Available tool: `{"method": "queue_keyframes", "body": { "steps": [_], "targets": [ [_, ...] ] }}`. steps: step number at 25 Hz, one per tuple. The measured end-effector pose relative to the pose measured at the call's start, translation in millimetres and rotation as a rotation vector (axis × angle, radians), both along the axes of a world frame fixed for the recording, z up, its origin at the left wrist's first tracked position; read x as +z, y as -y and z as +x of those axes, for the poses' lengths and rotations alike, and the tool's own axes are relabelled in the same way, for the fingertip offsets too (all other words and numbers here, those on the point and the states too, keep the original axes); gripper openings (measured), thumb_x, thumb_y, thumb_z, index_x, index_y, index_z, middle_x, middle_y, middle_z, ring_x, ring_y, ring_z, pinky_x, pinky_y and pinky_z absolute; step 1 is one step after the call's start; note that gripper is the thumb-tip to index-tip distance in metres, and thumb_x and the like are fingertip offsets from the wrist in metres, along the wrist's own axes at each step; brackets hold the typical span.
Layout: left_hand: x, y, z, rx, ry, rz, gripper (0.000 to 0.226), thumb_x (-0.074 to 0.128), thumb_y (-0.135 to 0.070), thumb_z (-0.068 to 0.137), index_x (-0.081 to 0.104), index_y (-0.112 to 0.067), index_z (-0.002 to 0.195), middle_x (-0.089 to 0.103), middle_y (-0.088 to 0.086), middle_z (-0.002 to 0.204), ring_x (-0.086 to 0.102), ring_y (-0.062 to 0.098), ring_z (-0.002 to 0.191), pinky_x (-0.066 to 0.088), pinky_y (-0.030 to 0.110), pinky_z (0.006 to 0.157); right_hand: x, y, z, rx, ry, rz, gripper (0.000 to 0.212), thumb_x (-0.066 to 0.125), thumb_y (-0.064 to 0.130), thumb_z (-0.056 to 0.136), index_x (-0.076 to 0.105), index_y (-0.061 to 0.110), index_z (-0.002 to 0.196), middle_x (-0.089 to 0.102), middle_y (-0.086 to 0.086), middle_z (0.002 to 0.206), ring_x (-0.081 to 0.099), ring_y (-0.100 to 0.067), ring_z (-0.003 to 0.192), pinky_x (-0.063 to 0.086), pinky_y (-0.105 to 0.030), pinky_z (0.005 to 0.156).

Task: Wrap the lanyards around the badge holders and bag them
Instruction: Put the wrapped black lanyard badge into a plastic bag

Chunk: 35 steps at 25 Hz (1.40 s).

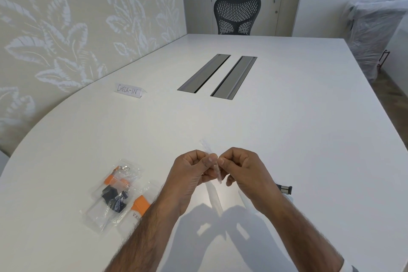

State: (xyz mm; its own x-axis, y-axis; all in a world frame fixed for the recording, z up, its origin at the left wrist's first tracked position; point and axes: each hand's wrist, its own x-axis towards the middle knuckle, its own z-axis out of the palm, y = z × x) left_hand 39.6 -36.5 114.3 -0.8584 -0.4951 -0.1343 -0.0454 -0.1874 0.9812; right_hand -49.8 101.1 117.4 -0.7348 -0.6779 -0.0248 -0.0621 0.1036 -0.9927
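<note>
A small clear plastic bag [218,174] hangs edge-on in the near centre, above the white table. It is pinched near its top between the left hand [192,172] and the right hand [242,170], and looks empty. On the table at near left lies a filled bag [111,194], flat, holding a clear badge holder wrapped in an orange and dark lanyard with a metal clip at its far end. Just right of it, touching it, lies a second badge holder [141,205] with an orange band and partly legible lettering, half hidden by the forearm.
</note>
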Motion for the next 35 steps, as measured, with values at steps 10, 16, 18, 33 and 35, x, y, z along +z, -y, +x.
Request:
{"method": "queue_keyframes", "body": {
  "steps": [10,16,18,33,35],
  "targets": [
    [5.3,-2.4,-5.4,0.057,-0.004,-0.052,0.023,0.074,-0.02,0.092,0.065,0.001,0.086,0.073,0.016,0.079,0.07,0.026,0.075,0.063,0.039,0.087,4.1,6.4,3.6,-0.096,-0.089,0.029,0.017,0.071,0.013,0.091,0.069,0.009,0.074,0.068,0.001,0.063,0.058,-0.005,0.056,0.047,-0.019,0.057],
    [2.0,-1.8,-3.9,0.002,0.006,-0.054,0.014,0.064,-0.014,0.099,0.065,-0.003,0.09,0.071,0.011,0.083,0.069,0.023,0.077,0.061,0.039,0.088,0.4,4.7,-0.1,-0.106,-0.048,0.026,0.02,0.059,0.011,0.096,0.069,0.007,0.078,0.071,-0.012,0.073,0.06,-0.011,0.06,0.05,-0.026,0.059],
    [3.5,-1.8,-4.3,-0.002,0.017,-0.062,0.013,0.062,-0.01,0.1,0.064,-0.003,0.09,0.071,0.011,0.082,0.069,0.023,0.077,0.061,0.038,0.088,-1.4,4.6,-0.6,-0.113,-0.045,0.032,0.02,0.058,0.012,0.096,0.069,0.008,0.079,0.071,-0.01,0.072,0.062,-0.011,0.061,0.05,-0.026,0.06],
    [4.8,-1.6,-4.7,-0.067,0.095,-0.408,0.016,0.046,-0.001,0.096,0.052,0.009,0.084,0.067,0.025,0.084,0.067,0.02,0.071,0.06,0.046,0.084,-4.6,2.7,-4.4,-0.034,-0.026,0.056,0.015,0.065,0.011,0.092,0.07,0.007,0.079,0.073,-0.011,0.076,0.062,-0.015,0.066,0.047,-0.028,0.058],
    [1.5,-0.7,-5.2,-0.048,0.111,-0.45,0.018,0.047,-0.003,0.095,0.054,0.003,0.08,0.068,0.016,0.078,0.068,0.019,0.071,0.058,0.053,0.087,-7.9,6.3,1.0,-0.088,-0.038,0.062,0.016,0.064,0.009,0.091,0.068,0.008,0.075,0.069,-0.009,0.07,0.057,-0.013,0.061,0.045,-0.029,0.057]
  ]
}}
